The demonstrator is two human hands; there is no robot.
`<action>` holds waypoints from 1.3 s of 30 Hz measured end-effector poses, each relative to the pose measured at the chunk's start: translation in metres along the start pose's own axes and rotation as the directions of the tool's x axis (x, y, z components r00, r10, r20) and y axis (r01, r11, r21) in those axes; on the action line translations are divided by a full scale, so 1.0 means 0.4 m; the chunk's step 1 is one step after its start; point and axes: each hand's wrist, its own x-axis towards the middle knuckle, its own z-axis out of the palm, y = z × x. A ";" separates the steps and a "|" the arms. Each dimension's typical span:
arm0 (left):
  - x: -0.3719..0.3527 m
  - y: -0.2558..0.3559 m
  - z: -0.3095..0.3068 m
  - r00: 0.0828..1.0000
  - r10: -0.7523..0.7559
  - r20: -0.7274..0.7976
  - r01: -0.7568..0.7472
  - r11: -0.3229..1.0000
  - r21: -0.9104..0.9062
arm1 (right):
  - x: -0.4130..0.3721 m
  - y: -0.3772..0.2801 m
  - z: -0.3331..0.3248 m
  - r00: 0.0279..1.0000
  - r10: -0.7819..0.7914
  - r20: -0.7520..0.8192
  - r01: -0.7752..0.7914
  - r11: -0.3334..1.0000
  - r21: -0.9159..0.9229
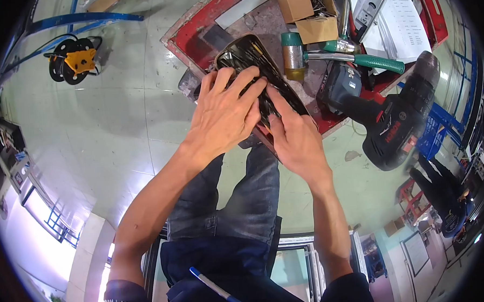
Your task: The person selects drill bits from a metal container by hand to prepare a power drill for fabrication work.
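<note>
reaching into an open case [227, 46] with left hand [213, 117] and right hand [299, 146], side by side and close together. touching thin dark metal pieces [248, 53] inside with the fingers of both. on the left, curled loosely over the contents, with fingertips partly lost from sight; on the right, pointing in with index finger and thumb set apart. not clenched into a fist on either side; cannot tell whether pinching any piece or merely parting them.

judging by the pose, busy searching or sorting through the pieces, with none visibly lifted clear. to single one out from such a tight bundle, calling for a fine fingertip pinch and a steady case, in all likelihood.

resting, in the case's case, over the near part of a red tray [193, 23], tilted across the view in front of the knees.

reading "bosch" in red on the dark body of a power drill [395, 125], to the right of the tray. making out "spi win" on the left sleeve [124, 294], with the rest cut off. finding print on a white sheet [409, 33] too small to read, beside a green-handled hammer [378, 62] and an open cardboard box [316, 30] of small metal parts.
</note>
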 end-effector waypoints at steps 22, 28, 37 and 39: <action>-0.078 0.093 -0.050 0.975 -0.137 0.175 0.114 0.984 0.138 | -0.077 -0.023 0.023 0.996 0.074 -0.040 -0.075 0.997 -0.020; -0.077 0.092 -0.047 0.974 -0.102 0.203 0.070 0.985 0.158 | -0.088 -0.017 0.040 0.991 0.082 -0.105 -0.080 0.997 0.022; -0.070 0.112 -0.022 0.959 -0.158 0.234 0.126 0.981 0.146 | -0.051 0.004 0.051 0.980 0.108 -0.169 -0.098 0.993 0.064; -0.079 0.108 -0.046 0.960 -0.138 0.245 0.104 0.983 0.150 | -0.066 0.001 0.055 0.981 0.071 -0.180 -0.056 0.994 0.088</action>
